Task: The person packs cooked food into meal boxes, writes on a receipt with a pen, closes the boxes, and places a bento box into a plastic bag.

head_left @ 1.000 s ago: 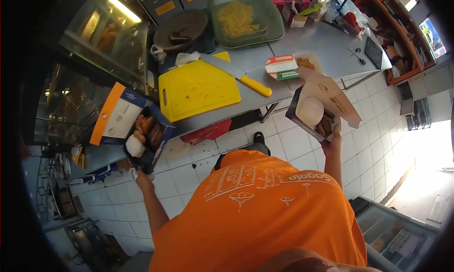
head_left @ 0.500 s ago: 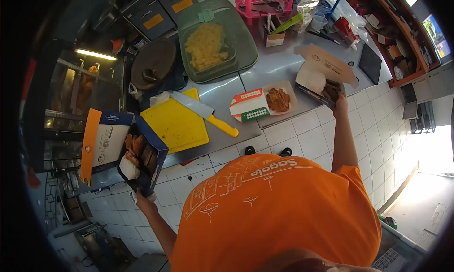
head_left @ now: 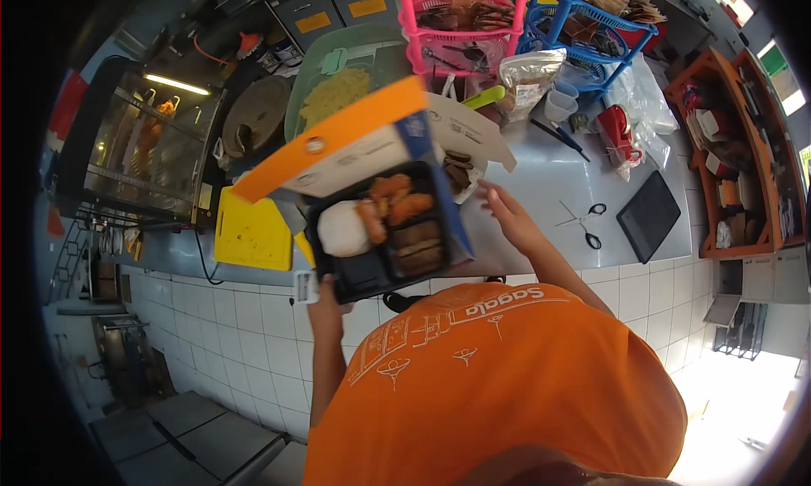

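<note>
Head view is showing the left hand (head_left: 328,304) gripping the big box (head_left: 359,271) by its bottom left corner, in the middle of the frame. The right hand (head_left: 504,211) is hanging just beside the small box (head_left: 470,131), fingers spreading apart and holding nothing; I cannot tell if they are touching it. The big box is coming over from the left of the frame, and the right hand is no longer holding the small box, so just one box is being carried now.

The big box is tilting, with its lid standing open. Inside, a white lump (head_left: 345,230) is sitting left of orange bits (head_left: 397,200), and brown bits (head_left: 418,248) are lying below those.

Farther out, a yellow board (head_left: 253,228) is lying at the left; scissors (head_left: 593,239) are resting at the right.
</note>
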A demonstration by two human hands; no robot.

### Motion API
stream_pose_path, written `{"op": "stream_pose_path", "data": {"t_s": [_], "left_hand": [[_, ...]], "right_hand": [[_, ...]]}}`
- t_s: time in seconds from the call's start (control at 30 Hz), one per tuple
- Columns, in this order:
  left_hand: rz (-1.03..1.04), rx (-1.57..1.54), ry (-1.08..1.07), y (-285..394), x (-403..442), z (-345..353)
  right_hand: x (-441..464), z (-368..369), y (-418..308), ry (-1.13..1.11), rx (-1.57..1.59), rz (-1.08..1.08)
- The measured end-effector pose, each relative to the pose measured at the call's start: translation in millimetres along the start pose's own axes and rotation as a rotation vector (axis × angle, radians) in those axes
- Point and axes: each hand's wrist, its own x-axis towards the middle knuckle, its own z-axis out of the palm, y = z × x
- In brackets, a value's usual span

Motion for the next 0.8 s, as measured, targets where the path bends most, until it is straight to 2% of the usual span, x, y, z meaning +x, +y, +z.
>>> {"op": "stream_pose_path", "data": {"t_s": [0.03, 0.07, 0.1, 0.13, 0.17, 0.2, 0.23, 0.33, 0.37, 0.47, 0.53, 0.57, 0.67, 0.73, 0.77, 0.8], "left_hand": [[-0.059, 0.02, -0.039, -0.8, -10.1, 31.8], [0.142, 0.098, -0.167, -15.5, -14.1, 59.1], [0.142, 0.074, -0.248, -18.6, -21.3, 87.6], [0.141, 0.05, -0.329, -21.8, -28.4, 116.1], [-0.047, -0.073, -0.359, -12.0, -35.8, 144.5], [0.042, 0.076, -0.322, -20.5, -37.9, 167.9], [0.136, 0.228, -0.285, -37.1, -33.9, 188.4], [0.113, 0.422, -0.486, -34.6, -50.4, 231.7], [-0.003, 0.37, -0.588, -63.8, -36.2, 245.1], [0.174, 0.42, -0.572, -92.2, -24.8, 273.2], [0.305, 0.479, -0.541, -104.7, -13.6, 279.6], [0.285, 0.423, -0.547, -102.5, -11.1, 278.0], [0.166, 0.209, -0.524, -84.7, -14.7, 269.7], [0.043, 0.084, -0.477, -42.0, -42.0, 258.0], [-0.024, -0.037, -0.568, -34.6, -44.7, 252.1], [-0.087, -0.16, -0.661, -29.1, -44.1, 247.5]], "right_hand": [[-16.6, -5.8, 4.9, 0.077, 0.066, -0.021], [-34.9, -12.6, 11.5, 0.155, 0.128, -0.034], [-48.9, -22.6, 15.0, 0.234, 0.185, -0.045], [-61.1, -40.2, 10.8, 0.213, 0.35, -0.011], [-71.3, -62.2, 6.9, 0.197, 0.516, 0.014], [-81.2, -86.7, 13.9, 0.269, 0.226, -0.011], [-89.8, -106.7, 28.4, 0.315, 0.196, 0.009], [-102.6, -149.2, 84.6, 0.431, 0.149, 0.084], [-106.3, -160.3, 100.0, 0.455, 0.157, 0.117], [-106.8, -182.1, 125.7, 0.491, 0.025, 0.169], [-96.2, -182.7, 114.4, 0.516, -0.052, 0.18], [-92.4, -179.6, 100.5, 0.54, -0.063, 0.191], [-82.5, -190.7, 118.1, 0.536, -0.431, 0.098], [-86.4, -180.5, 99.9, 0.668, -0.946, -0.186], [-89.2, -175.0, 83.2, 0.732, -1.195, -0.347], [-90.3, -165.9, 61.3, 0.701, -1.174, -0.426]]}}
